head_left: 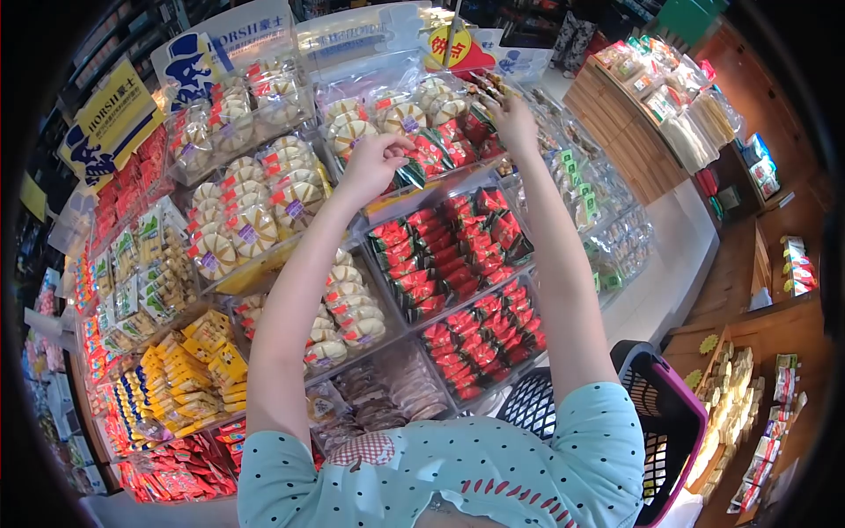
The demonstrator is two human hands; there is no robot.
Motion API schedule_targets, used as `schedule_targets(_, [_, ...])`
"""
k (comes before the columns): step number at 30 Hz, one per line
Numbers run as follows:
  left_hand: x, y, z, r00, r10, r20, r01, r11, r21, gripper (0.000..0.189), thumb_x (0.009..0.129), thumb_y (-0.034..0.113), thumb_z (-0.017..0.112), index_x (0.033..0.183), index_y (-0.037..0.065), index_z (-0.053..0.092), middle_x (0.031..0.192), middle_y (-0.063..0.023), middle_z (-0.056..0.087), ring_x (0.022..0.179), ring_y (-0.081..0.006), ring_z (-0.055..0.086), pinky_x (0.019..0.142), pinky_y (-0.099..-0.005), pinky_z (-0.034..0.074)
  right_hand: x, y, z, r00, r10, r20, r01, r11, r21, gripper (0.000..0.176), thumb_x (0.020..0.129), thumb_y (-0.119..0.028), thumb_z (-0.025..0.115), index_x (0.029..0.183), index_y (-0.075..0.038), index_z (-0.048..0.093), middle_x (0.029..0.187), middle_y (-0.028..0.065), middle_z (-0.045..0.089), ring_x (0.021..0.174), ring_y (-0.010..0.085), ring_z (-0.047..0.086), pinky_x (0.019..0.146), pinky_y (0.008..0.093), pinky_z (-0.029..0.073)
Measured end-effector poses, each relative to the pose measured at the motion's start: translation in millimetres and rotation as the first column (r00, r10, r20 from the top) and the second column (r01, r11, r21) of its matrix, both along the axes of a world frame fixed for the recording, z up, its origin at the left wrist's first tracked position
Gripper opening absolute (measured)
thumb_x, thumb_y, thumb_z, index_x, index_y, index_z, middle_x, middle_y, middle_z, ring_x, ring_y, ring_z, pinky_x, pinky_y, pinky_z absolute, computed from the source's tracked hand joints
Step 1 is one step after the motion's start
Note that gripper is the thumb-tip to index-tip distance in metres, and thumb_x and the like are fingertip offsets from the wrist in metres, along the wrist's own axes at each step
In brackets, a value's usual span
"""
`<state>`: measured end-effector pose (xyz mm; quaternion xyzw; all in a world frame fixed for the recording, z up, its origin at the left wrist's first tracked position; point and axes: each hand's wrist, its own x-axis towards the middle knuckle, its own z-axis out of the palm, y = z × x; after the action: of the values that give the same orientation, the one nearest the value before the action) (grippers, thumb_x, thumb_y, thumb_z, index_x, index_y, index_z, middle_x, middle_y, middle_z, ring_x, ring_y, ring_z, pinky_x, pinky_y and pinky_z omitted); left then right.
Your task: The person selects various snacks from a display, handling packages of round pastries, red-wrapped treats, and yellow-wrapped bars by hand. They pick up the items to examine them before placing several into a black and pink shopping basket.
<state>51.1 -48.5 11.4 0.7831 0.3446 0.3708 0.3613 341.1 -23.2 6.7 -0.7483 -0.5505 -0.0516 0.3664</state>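
Note:
My left hand (pixel 377 165) is over the upper bin, its fingers curled in beside red and green wrapped packets (pixel 437 151). Whether it pinches one of them is hidden. Farther right, my right hand (pixel 513 121) reaches over the same bin's back corner, fingers stretched down among the packets there; I see nothing held in it. Round pale pastries in clear wrap (pixel 350 121) fill the left part of this bin. Just below, another clear bin holds rows of red packets (pixel 449 246).
Several bins of wrapped snacks surround my arms, including yellow packets (pixel 189 361) at left. A dark basket with a pink rim (pixel 691 400) stands by my right side. Wooden shelves (pixel 629 132) line the right. A yellow sign (pixel 444 46) rises at the back.

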Motion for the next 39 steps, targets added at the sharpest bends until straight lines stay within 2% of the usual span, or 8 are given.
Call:
schedule_targets(5, [16.7, 6.2, -1.8, 0.991, 0.019, 0.132, -0.027, 0.998, 0.057, 0.026, 0.071, -0.007, 0.062, 0.095, 0.003, 0.063, 0.070, -0.0029, 0.056, 0.063, -0.0112, 0.051, 0.061, -0.0261, 0.043, 8.3, -38.5, 4.0, 0.983, -0.022, 0.183, 0.079, 0.947, -0.311, 0.043, 0.072, -0.042, 0.067, 0.094, -0.005, 0.063, 0.102, 0.0169, 0.059, 0.098, 0.0331, 0.057, 0.084, 0.0471, 0.043])
schedule_targets(8, [37.5, 5.2, 3.9, 0.975, 0.029, 0.221, -0.047, 0.996, 0.077, 0.025, 0.071, -0.007, 0.062, 0.094, 0.003, 0.061, 0.067, -0.0017, 0.053, 0.062, -0.0110, 0.051, 0.060, -0.0254, 0.043, -6.7, -47.9, -2.1, 0.951, -0.058, 0.302, 0.148, 0.947, -0.286, 0.048, 0.067, -0.041, 0.071, 0.097, -0.005, 0.063, 0.106, 0.0164, 0.058, 0.099, 0.0332, 0.057, 0.085, 0.0501, 0.043])
schedule_targets(14, [89.3, 6.5, 12.3, 0.973, 0.022, 0.231, -0.055, 0.989, 0.136, 0.024, 0.070, -0.005, 0.063, 0.092, 0.005, 0.061, 0.068, -0.0049, 0.056, 0.062, -0.0138, 0.054, 0.059, -0.0274, 0.043, 2.4, -31.4, -15.8, 0.991, -0.133, 0.002, 0.126, 0.928, -0.351, 0.048, 0.065, -0.035, 0.071, 0.098, -0.002, 0.062, 0.108, 0.0179, 0.059, 0.103, 0.0339, 0.056, 0.086, 0.0506, 0.043])
schedule_targets(17, [113.2, 16.4, 8.4, 0.982, 0.006, 0.190, -0.050, 0.972, 0.228, 0.023, 0.067, -0.005, 0.063, 0.088, 0.005, 0.060, 0.069, -0.0069, 0.058, 0.067, -0.0209, 0.058, 0.061, -0.0331, 0.045, -5.1, -40.4, -4.1, 0.986, -0.161, -0.032, 0.150, 0.962, -0.229, 0.036, 0.065, -0.025, 0.067, 0.092, -0.002, 0.062, 0.092, 0.0188, 0.065, 0.092, 0.0347, 0.061, 0.082, 0.0449, 0.045])
schedule_targets(21, [136.2, 34.1, -4.6, 0.995, 0.004, 0.101, -0.037, 0.944, 0.327, 0.023, 0.067, -0.007, 0.062, 0.088, 0.003, 0.059, 0.068, -0.0072, 0.055, 0.064, -0.0176, 0.055, 0.062, -0.0300, 0.045, 14.8, -27.1, -9.8, 0.996, -0.016, -0.091, 0.005, 0.993, -0.115, 0.030, 0.063, -0.012, 0.060, 0.091, 0.000, 0.062, 0.087, 0.0243, 0.062, 0.086, 0.0372, 0.061, 0.075, 0.0417, 0.048])
schedule_targets(31, [156.4, 44.6, -10.2, 0.932, 0.179, -0.314, -0.011, 0.882, 0.471, 0.028, 0.065, 0.001, 0.061, 0.092, 0.006, 0.056, 0.074, -0.0094, 0.061, 0.080, -0.0295, 0.058, 0.071, -0.0408, 0.047, 20.0, -32.9, -5.4, 0.972, 0.131, -0.197, -0.138, 0.990, -0.026, 0.034, 0.065, -0.016, 0.062, 0.094, 0.000, 0.061, 0.086, 0.0182, 0.065, 0.079, 0.0300, 0.063, 0.074, 0.0362, 0.049])
schedule_targets(34, [159.5, 38.5, -10.1, 0.878, 0.265, -0.398, -0.009, 0.841, 0.541, 0.021, 0.066, 0.004, 0.061, 0.087, 0.005, 0.058, 0.078, -0.0115, 0.062, 0.084, -0.0305, 0.058, 0.075, -0.0409, 0.047, 10.1, -38.3, -8.7, 0.972, 0.152, -0.180, -0.157, 0.987, -0.013, 0.033, 0.065, -0.021, 0.064, 0.094, -0.005, 0.062, 0.093, 0.0166, 0.062, 0.089, 0.0323, 0.060, 0.077, 0.0410, 0.047])
schedule_targets(39, [156.2, 32.0, -19.6, 0.920, 0.174, -0.352, 0.053, 0.832, 0.552, 0.017, 0.068, 0.002, 0.056, 0.084, 0.005, 0.061, 0.090, -0.0119, 0.059, 0.093, -0.0311, 0.052, 0.082, -0.0405, 0.043, -1.3, -42.0, -22.2, 0.991, 0.053, 0.125, -0.044, 0.996, -0.074, 0.028, 0.068, -0.029, 0.068, 0.085, -0.007, 0.060, 0.091, 0.0140, 0.059, 0.089, 0.0313, 0.059, 0.075, 0.0462, 0.044])
